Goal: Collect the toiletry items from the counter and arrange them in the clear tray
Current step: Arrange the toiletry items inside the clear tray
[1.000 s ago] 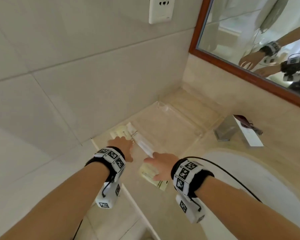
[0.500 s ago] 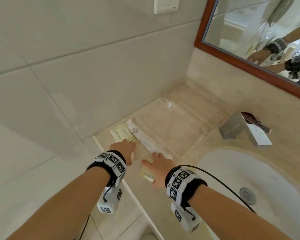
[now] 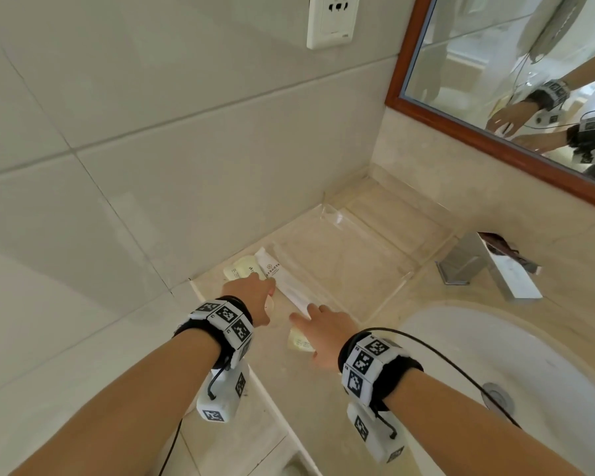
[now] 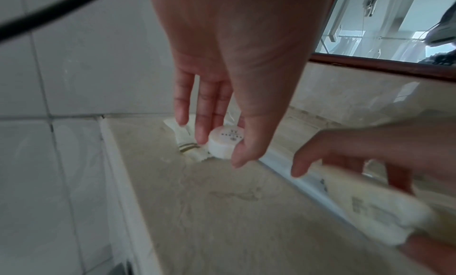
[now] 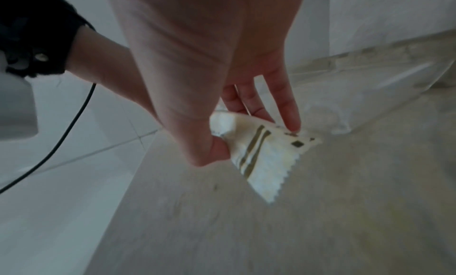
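Both hands are at the pick-up step, each taking one item off the counter (image 3: 323, 389) before anything has gone into the tray (image 3: 344, 269), which looks empty. Nearest, the right hand (image 3: 327, 333) has its grip clamped on a cream sachet (image 5: 259, 154): thumb under one end and fingertips (image 5: 291, 123) pressing the other, the saw-toothed edge hanging free just above the marble. Just beside it, toward the wall, the left hand (image 3: 251, 297) has its grip closed on a small round tub (image 4: 225, 142), pinched between thumb and fingers, its printed lid facing up; whether the tub has left the counter I cannot tell. Under and just beyond the left fingers lies a second sachet (image 3: 241, 267), and between the two hands a long white packet (image 3: 284, 283) runs away along the tray's near wall, touching or nearly touching it. Beyond the right fingertips is the tray itself, set in the corner, with the tap (image 3: 488, 266) and basin (image 3: 495, 365) off to the right. The next move, as I judge it, calls for lifting both items over the low clear wall and laying them flat inside, leaving room for the long packet and the other sachet; the thin sachet may fold or slip if the pinch loosens.
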`<state>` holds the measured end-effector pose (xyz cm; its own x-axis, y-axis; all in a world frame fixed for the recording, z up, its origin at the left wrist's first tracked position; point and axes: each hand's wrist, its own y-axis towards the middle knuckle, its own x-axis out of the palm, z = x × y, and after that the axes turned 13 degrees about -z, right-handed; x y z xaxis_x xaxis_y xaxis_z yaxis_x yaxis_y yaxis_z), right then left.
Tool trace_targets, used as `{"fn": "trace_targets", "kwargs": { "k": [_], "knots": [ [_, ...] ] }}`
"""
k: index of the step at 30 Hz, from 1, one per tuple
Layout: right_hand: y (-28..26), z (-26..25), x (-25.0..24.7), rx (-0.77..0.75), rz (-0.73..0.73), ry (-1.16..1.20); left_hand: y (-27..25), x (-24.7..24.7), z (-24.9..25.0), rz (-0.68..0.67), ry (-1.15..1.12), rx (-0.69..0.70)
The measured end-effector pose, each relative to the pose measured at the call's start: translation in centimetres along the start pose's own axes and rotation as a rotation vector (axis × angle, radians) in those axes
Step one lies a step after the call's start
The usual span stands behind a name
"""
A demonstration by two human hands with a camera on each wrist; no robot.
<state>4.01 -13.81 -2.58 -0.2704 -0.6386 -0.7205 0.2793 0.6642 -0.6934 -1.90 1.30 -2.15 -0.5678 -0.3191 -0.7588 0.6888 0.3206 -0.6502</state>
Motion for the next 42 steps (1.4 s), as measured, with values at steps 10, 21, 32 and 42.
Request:
{"fn": "trace_targets", "kwargs": {
  "k": [10, 21, 32, 42],
  "knots": [
    [-0.8, 8.0, -6.4, 0.217, 0.14, 0.114, 2.4, -6.4, 1.3, 0.167, 0.009, 0.045],
    [6.3, 12.4, -8.4, 0.28, 0.11, 0.163, 9.9, -8.6, 2.8, 0.197, 0.014, 0.03],
    [13.6, 13.7, -9.8, 0.278, 0.242, 0.143, 14.5, -7.9, 4.5, 0.221, 0.17, -0.058],
    [13.8, 14.3, -8.5, 0.173, 0.344, 0.078, 14.9, -8.4, 4.4, 0.253, 0.232, -0.025]
  ]
}}
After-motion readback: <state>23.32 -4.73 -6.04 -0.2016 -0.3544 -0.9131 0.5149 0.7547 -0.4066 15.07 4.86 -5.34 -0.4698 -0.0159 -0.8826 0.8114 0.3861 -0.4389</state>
